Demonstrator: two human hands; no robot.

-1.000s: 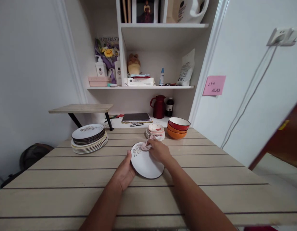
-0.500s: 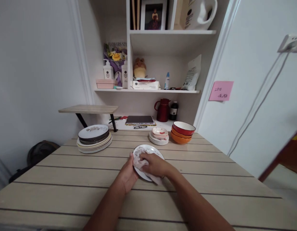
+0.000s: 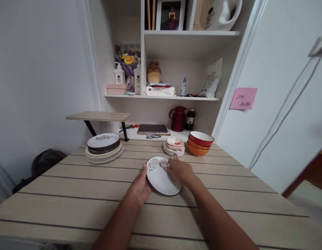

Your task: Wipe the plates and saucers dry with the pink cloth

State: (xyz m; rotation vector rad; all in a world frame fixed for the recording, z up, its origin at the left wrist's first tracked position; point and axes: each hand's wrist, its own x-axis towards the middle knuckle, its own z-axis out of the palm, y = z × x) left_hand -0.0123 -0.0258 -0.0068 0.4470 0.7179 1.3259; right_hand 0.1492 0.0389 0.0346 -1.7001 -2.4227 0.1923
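Observation:
A white plate [image 3: 163, 182] with a dark rim and a grey-brown floral print is tilted above the middle of the table. My left hand [image 3: 140, 187] grips its left edge, thumb along the rim and the other fingers hidden beneath. My right hand [image 3: 181, 172] is closed around a pale crumpled cloth or tissue [image 3: 165, 163], which presses on the plate's upper right part. Beyond the plate stand small white saucers [image 3: 174, 151] with pink heart-patterned dishes [image 3: 175, 142] on top. To their right are stacked red and orange bowls [image 3: 199, 149].
At the left, a stack of plates [image 3: 103, 140] stands in front of a small raised wooden shelf [image 3: 98, 116]. Along the back of the wooden table [image 3: 72, 205] are a laptop [image 3: 153, 128], glasses [image 3: 153, 136], a red jug [image 3: 178, 119] and a dark bottle [image 3: 190, 119].
My right hand has moved the cloth up and to the right across the plate, uncovering the floral print and the lower surface. My left hand still holds the plate's left edge.

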